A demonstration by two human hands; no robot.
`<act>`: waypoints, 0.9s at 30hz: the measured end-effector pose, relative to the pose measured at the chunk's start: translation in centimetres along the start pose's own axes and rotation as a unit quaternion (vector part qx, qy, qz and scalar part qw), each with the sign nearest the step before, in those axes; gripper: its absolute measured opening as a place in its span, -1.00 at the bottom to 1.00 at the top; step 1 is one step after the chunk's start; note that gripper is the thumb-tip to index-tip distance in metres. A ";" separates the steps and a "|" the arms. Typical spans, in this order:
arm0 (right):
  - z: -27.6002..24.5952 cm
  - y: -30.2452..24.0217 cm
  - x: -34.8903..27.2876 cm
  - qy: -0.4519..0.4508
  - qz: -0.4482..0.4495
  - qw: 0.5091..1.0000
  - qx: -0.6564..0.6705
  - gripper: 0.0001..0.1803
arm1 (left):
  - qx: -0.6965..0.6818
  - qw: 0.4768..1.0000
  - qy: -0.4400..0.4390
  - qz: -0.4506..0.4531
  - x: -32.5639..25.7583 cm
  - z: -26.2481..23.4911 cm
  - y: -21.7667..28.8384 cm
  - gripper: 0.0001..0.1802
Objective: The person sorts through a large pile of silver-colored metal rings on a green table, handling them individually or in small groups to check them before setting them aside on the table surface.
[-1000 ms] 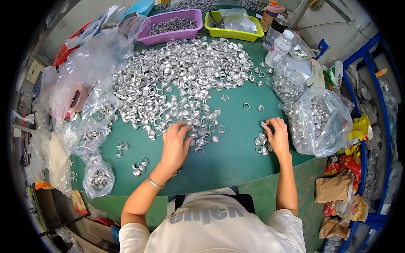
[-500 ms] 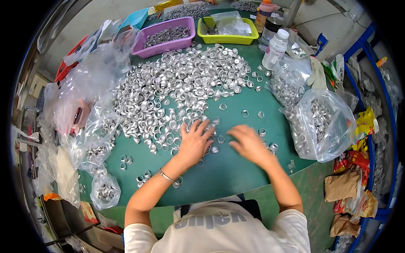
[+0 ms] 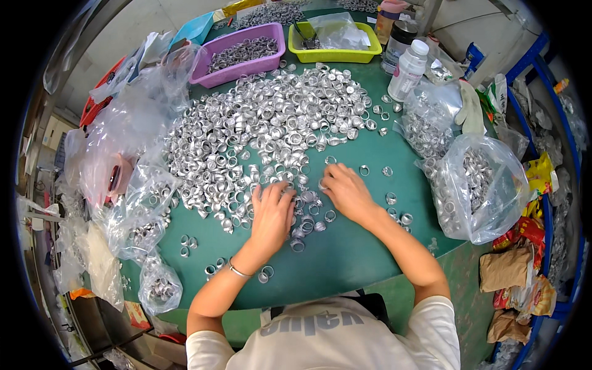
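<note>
A wide heap of silver-coloured metal rings [image 3: 271,117] spreads across the green table [image 3: 345,259]. My left hand [image 3: 271,216], with a bangle on the wrist, rests on the heap's near edge, fingers stretched out and slightly apart over rings. To its right, my right hand [image 3: 348,196] has its fingers bent together, and a ring [image 3: 322,184] shows at the fingertips. Between the two hands lies a small loose cluster of rings [image 3: 306,213]. Several single rings lie to the right of my right hand, and a few more sit near my left wrist.
At the back stand a purple basket [image 3: 280,50] of rings and a yellow-green tray [image 3: 336,57]. A white bottle [image 3: 407,71] stands back right, with an open plastic bag of rings [image 3: 478,185] in front. Clear bags [image 3: 145,111] crowd the left side. Blue shelving [image 3: 536,71] borders the right.
My right hand has come left, its fingers closing at a ring. My left hand has shifted slightly left and nearer. More rings now lie between the hands.
</note>
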State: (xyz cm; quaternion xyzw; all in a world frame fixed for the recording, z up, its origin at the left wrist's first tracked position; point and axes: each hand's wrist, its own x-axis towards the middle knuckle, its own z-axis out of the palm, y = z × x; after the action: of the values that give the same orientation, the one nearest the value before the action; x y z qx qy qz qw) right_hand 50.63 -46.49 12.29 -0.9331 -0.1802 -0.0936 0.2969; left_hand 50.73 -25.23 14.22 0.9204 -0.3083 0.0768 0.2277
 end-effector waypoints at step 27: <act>2.2 -2.1 0.4 -0.059 0.020 0.998 -0.005 -0.74 | -0.344 0.928 -0.031 -0.139 1.3 -1.2 -1.8 -0.76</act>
State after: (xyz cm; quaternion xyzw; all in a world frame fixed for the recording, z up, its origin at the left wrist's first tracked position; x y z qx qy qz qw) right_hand 50.36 -43.42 11.72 -0.9418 -0.1785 -0.0339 0.2828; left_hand 52.80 -24.12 14.97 0.8211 -0.1920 -0.0944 0.5291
